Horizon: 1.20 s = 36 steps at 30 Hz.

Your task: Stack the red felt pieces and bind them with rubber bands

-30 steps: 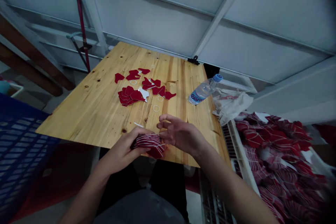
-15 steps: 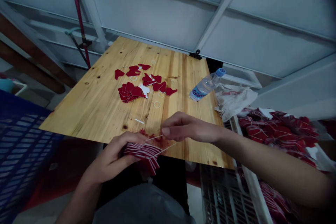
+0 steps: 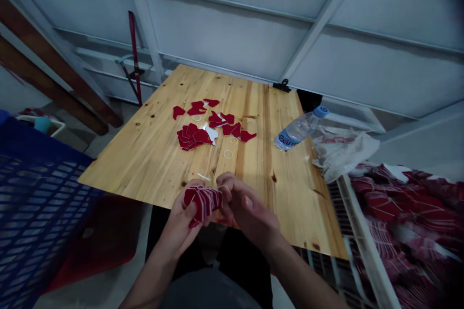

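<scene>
My left grip (image 3: 178, 227) clamps the red bundle (image 3: 206, 203); at the bundle's right end, my right grip (image 3: 250, 212) curls (whether pinching the band (image 3: 225, 187), I can't tell).

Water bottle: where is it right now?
In the head view, the water bottle stands on the right side of the wooden table, just left of the white plastic bag.

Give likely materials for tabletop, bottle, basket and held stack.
Tabletop: wood or wood-look laminate, slight sheen; knots, grain.
Bottle: probably clear, glossy plastic; see-through, blue cap.
Basket: likely molded plastic; uniform blue, regular slots.
Stack: maybe matte red fabric, pale-backed; striped edges. Foam or card possible.
</scene>
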### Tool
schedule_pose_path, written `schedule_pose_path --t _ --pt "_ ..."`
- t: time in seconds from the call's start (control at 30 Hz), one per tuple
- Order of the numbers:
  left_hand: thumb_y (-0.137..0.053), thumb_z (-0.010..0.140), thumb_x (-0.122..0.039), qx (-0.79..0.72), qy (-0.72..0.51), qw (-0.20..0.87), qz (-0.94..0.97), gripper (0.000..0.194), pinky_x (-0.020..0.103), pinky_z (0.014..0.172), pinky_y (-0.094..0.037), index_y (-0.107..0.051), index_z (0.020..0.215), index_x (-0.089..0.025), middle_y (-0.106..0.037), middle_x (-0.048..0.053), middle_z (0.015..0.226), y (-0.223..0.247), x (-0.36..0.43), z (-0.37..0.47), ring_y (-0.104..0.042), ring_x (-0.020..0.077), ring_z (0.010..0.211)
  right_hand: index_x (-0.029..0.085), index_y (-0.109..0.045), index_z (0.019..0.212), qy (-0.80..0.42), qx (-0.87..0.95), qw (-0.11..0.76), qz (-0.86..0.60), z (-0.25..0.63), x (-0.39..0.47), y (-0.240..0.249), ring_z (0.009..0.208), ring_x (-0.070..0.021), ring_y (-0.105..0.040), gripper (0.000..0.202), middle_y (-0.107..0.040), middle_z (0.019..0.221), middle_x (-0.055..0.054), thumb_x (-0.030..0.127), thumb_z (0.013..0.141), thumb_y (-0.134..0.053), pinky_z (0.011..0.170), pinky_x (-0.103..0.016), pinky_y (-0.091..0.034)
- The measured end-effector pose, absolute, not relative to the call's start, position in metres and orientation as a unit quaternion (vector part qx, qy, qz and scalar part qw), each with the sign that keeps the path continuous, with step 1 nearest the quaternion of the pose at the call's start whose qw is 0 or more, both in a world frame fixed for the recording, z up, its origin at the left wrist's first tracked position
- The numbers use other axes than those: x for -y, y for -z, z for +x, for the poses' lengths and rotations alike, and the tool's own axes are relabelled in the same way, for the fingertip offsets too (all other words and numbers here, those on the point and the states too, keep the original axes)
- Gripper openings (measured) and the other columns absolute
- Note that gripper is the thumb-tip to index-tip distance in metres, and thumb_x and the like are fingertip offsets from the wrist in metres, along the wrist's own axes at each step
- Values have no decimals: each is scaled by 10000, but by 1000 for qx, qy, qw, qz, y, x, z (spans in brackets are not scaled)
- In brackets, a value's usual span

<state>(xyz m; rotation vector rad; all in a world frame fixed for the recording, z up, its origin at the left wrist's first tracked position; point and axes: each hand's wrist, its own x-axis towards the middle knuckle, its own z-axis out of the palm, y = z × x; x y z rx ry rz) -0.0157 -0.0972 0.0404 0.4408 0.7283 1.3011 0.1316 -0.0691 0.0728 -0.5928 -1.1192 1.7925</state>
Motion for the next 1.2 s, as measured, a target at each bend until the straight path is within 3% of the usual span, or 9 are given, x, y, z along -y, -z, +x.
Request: schedule_pose_path --t 0.1,0.2,0.33,0.43,0.67,0.77,0.93,1.1,1.2 --pt "-803 676 -509 -436 -585 631 264 491 183 444 -423 -545 971 -214 -605 -28 757 -41 99 -14 -558 107 572 204 -579 800 -740 417 445 -282 133 76 -77 579 -100 -477 397 -470 1106 -56 587 741 -665 594 -304 -418" --pt "-735 767 -451 -534 -583 491 367 349 228 554 -500 -547 947 -218 -619 -6 838 -46 102 -7 -617 148 705 209 -562 789 -731 415 448 -305 136 78 -77 686 -135 -513 403 -463 1229 -69 570 692 -713 648 -308 -453" --pt "-638 865 -346 -589 -571 279 499 163 296 770 -519 -564 944 -224 -616 17 922 -50 104 3 -619 175 855 216 -547 799 -698 448 464 -310 139 78 -69 837 -173 -515 338 -441 1272 -66 469 693 -745 721 -308 -462" --pt "-631 873 -297 -591 -552 197 554 149 359 897 -494 -559 985 -231 -619 59 1077 -51 103 6 -605 218 1046 219 -538 809 -661 490 465 -325 142 78 -67 834 -174 -508 339 -446 1242 -71 483 720 -732 730 -315 -463" --pt "-681 813 -274 -587 -578 116 555 199 310 687 -537 -512 910 -229 -704 42 940 -45 94 11 -696 202 815 212 -565 796 -544 592 457 -380 132 89 -80 1075 -245 -504 247 -470 1180 -82 429 812 -682 902 -361 -445" --pt "-734 755 -329 -609 -587 133 516 281 328 693 -531 -475 814 -237 -690 41 938 -48 86 8 -681 215 823 217 -584 817 -490 614 482 -388 120 90 -79 1130 -260 -487 223 -487 1156 -84 431 879 -596 968 -392 -412" --pt "-641 865 -350 -591 -601 265 468 218 329 781 -512 -479 946 -228 -627 61 1045 -49 85 3 -641 200 941 234 -584 802 -476 556 548 -406 101 82 -67 1154 -230 -480 268 -493 1119 -61 428 955 -481 995 -383 -410" --pt "-497 953 -332 -544 -647 330 420 110 311 914 -449 -454 1001 -242 -501 40 1133 -41 90 4 -523 175 1100 292 -651 1042 -454 553 554 -426 88 97 -52 1330 -240 -383 177 -487 1304 -59 349 955 -507 1109 -442 -326" --pt "-498 954 -360 -543 -637 370 403 141 295 887 -441 -458 1029 -248 -491 26 1092 -37 91 6 -525 167 1035 284 -689 957 -411 533 589 -448 88 106 -47 1243 -238 -472 176 -498 1313 -59 287 953 -513 1056 -447 -377"
